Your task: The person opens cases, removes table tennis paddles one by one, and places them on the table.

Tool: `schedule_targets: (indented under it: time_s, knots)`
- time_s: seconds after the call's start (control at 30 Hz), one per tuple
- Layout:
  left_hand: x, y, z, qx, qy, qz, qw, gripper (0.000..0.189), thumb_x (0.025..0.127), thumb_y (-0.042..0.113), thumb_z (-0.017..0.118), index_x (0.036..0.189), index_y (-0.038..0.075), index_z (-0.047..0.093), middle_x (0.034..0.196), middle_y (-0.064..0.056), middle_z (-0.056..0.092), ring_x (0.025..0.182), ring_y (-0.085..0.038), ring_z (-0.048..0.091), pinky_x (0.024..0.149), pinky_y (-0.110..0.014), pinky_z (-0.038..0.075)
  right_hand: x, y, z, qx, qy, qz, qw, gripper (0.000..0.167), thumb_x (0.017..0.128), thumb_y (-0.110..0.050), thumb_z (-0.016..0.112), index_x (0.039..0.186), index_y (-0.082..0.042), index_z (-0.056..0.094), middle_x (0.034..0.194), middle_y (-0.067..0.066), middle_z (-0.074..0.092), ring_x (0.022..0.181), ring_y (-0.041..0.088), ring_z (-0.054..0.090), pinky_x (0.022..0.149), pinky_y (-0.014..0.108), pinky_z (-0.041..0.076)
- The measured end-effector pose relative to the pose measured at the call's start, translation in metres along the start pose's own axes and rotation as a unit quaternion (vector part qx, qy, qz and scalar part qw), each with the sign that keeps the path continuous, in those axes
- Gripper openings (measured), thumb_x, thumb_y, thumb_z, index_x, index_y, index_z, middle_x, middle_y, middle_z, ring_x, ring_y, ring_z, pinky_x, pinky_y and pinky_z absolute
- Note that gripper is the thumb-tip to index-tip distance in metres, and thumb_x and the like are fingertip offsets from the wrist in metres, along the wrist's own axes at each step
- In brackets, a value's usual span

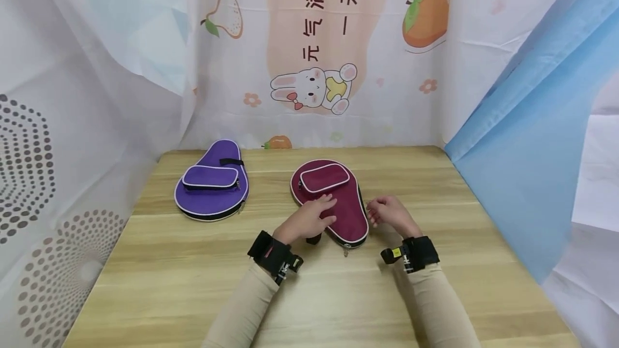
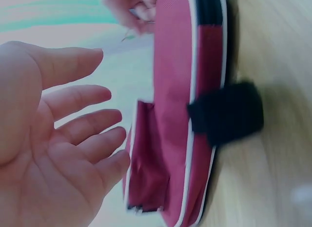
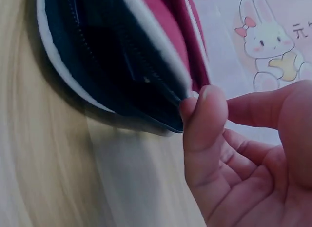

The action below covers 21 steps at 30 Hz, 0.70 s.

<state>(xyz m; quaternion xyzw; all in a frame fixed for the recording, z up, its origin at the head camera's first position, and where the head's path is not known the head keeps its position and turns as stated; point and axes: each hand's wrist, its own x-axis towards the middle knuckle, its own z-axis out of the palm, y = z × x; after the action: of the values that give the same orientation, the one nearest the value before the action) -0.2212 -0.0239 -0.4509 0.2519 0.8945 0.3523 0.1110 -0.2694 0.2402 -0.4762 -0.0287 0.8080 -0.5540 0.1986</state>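
A maroon table tennis paddle case with white piping lies on the table, its narrow end toward me and its small pocket on top. My left hand hovers over the case's left side, fingers spread and holding nothing; the left wrist view shows the open palm beside the pocket. At the right edge, my right hand pinches the case's rim between thumb and index finger. Beside that pinch the zipped side gapes, showing a dark inside. A zipper pull hangs at the narrow end.
A purple paddle case with a black strap lies at the back left of the wooden table. A printed curtain hangs behind the table's far edge, and a blue cloth hangs along the right.
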Motion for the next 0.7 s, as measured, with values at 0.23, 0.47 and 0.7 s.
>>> schedule_targets:
  time_s: [0.23,0.47,0.7]
  knots:
    - [-0.02,-0.011,-0.017,-0.021,0.045,-0.012,0.9987,0.05,0.101,0.02,0.057,0.145,-0.001,0.046,0.153,-0.02,0.04,0.142,-0.028,0.04,0.118,-0.04,0.033,0.022,0.005,-0.002,0.01,-0.006,0.008,0.9999,0.033,0.104,-0.014,0.045,0.112,0.015,0.059,0.078,0.007,0.063,0.066,0.013,0.06,0.061,0.027,0.057]
    - [-0.029,-0.023,-0.028,-0.032,0.082,-0.007,0.9961,0.049,0.1,0.018,0.058,0.143,-0.005,0.047,0.151,-0.023,0.041,0.142,-0.035,0.038,0.119,-0.045,0.031,0.034,0.007,-0.008,0.029,-0.03,0.015,0.999,0.033,0.104,-0.015,0.045,0.112,0.014,0.058,0.083,0.008,0.061,0.07,0.015,0.06,0.064,0.027,0.057]
    - [-0.037,-0.031,-0.033,-0.057,0.094,-0.023,0.9937,0.049,0.101,0.019,0.058,0.144,-0.003,0.047,0.153,-0.02,0.04,0.144,-0.034,0.036,0.119,-0.046,0.03,0.041,0.011,-0.005,0.042,-0.038,0.012,0.9983,0.027,0.103,-0.014,0.048,0.102,0.009,0.061,0.079,0.005,0.059,0.067,0.014,0.06,0.064,0.027,0.057]
